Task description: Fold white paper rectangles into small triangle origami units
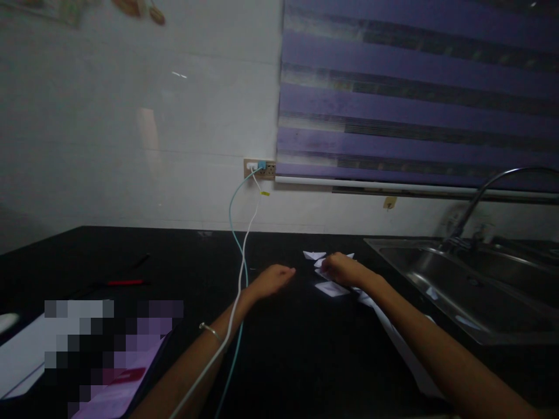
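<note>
My right hand (343, 269) is over a cluster of small folded white papers on the black countertop, its fingers closed on one that looks like a paper boat (319, 263). Behind it stands another paper boat (314, 255). Nearer to me lies a diamond-shaped folded paper (332, 289). My left hand (276, 279) hovers to the left of the cluster, with nothing visible in it and its fingers loosely extended toward the papers. Under my right forearm, a long white sheet (404, 346) is partly hidden.
A metal double sink (419, 285) with a curved faucet (474, 201) is at right. White and teal cables (243, 256) run from the wall socket (271, 169) across my left forearm. A red pen-like object (126, 282), white papers (21, 355) and a purple item (131, 378) lie left.
</note>
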`<action>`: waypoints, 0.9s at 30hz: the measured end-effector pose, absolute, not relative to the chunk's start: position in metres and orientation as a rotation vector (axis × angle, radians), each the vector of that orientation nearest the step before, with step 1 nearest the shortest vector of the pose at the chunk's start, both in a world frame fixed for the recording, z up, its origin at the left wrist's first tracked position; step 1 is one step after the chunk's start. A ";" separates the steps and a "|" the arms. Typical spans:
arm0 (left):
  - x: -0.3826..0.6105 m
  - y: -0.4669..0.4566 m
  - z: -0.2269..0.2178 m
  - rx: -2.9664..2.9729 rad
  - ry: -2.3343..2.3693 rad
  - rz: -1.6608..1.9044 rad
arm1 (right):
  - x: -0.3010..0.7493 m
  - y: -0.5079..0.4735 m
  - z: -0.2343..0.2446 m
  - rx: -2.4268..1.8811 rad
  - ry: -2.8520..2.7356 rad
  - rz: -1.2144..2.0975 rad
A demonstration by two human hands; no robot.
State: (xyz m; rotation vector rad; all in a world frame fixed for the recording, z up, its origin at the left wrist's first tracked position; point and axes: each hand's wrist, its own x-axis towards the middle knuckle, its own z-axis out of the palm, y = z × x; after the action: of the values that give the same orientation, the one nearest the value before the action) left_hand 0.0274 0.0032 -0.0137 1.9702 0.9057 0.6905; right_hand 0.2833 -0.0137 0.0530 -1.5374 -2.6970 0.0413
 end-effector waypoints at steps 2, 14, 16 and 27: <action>0.027 0.004 -0.014 1.977 0.897 0.690 | 0.286 -0.012 0.052 -1.478 -2.690 0.012; 0.027 -0.001 -0.010 1.942 0.917 0.673 | 0.290 -0.056 0.053 -1.313 -2.761 -0.028; 0.027 -0.001 -0.010 1.939 0.916 0.667 | 0.289 -0.057 0.049 -1.341 -2.801 -0.065; 0.027 0.001 -0.013 1.920 0.918 0.684 | 0.285 -0.047 0.049 -1.305 -2.719 -0.068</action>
State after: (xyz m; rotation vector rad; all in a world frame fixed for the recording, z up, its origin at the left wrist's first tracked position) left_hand 0.0272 0.0015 -0.0135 1.9204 0.9181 0.6844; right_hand 0.2850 -0.0466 0.0491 -1.3052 -2.7188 -0.0681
